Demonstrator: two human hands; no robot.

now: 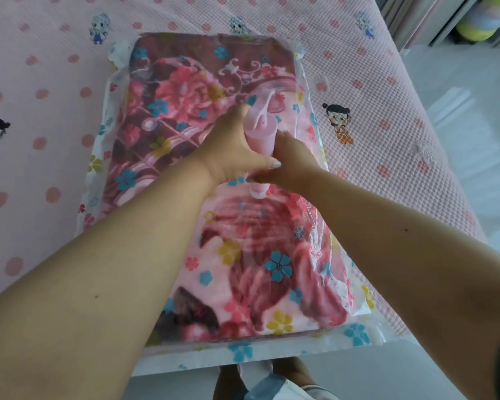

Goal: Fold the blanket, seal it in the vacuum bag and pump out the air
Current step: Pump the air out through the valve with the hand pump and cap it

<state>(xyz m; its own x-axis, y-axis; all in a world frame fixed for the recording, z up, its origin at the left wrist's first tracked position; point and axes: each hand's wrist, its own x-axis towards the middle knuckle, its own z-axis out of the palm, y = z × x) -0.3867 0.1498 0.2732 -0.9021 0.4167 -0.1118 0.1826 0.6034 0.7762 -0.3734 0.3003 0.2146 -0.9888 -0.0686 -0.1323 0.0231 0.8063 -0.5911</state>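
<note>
A folded blanket (185, 116) with pink and dark red flowers lies inside a clear vacuum bag (104, 157) printed with small flowers, flat on the bed. A pink hand pump (259, 131) stands upright on the bag near its middle, its white base (259, 194) pressed onto the bag. My left hand (231, 148) wraps the pump's barrel from the left. My right hand (290, 163) grips the barrel from the right, lower down. The valve under the pump is hidden.
The bed (41, 82) has a pink dotted cover with cartoon figures. Its right edge drops to a pale floor (479, 125). A striped ball (479, 21) sits by furniture at the top right. My feet (272, 376) show below the bag's near edge.
</note>
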